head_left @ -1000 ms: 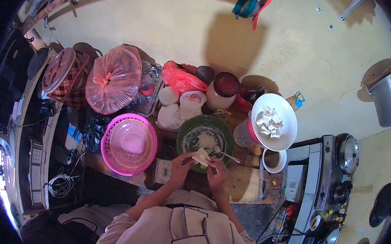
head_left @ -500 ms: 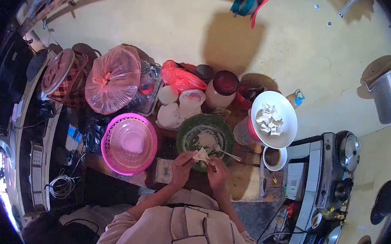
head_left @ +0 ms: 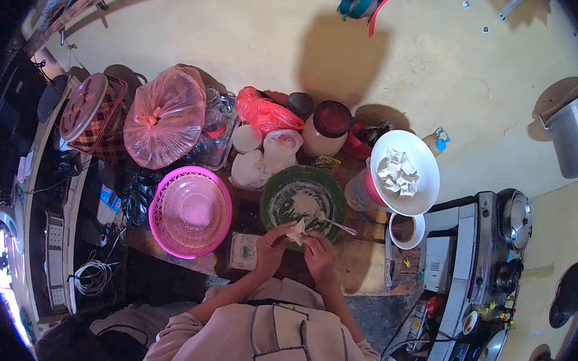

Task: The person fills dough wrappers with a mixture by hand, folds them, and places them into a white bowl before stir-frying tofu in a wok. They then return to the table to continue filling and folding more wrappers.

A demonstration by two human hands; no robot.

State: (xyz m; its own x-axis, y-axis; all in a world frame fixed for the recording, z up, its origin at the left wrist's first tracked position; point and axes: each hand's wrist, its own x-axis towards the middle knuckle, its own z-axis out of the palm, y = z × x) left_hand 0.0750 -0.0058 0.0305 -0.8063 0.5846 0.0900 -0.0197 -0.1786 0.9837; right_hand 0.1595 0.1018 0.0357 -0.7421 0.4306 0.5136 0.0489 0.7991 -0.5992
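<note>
My left hand (head_left: 271, 248) and my right hand (head_left: 320, 255) pinch a small folded piece of white dough wrapper (head_left: 295, 233) between their fingertips. It is held over the near rim of a green bowl (head_left: 274, 191), which has pale floury filling or dough inside. A metal spoon (head_left: 343, 227) leans in that bowl, its handle pointing right. Several similar folded white pieces (head_left: 397, 173) lie in a white bowl (head_left: 431, 153) to the right, which rests on top of a container. Whether filling is inside the held piece cannot be seen.
A pink basket (head_left: 158, 228) stands left, with a small flat box (head_left: 244, 252) beside my left hand. A cup of dark liquid (head_left: 403, 230) sits below the white bowl. Plastic bags (head_left: 267, 113) and a lidded jar (head_left: 329, 140) line the back; a stove (head_left: 482, 251) is at right.
My right hand has moved slightly left, closer to my left hand. The white wrapper, more spread with pointed corners before, now looks narrower and more gathered.
</note>
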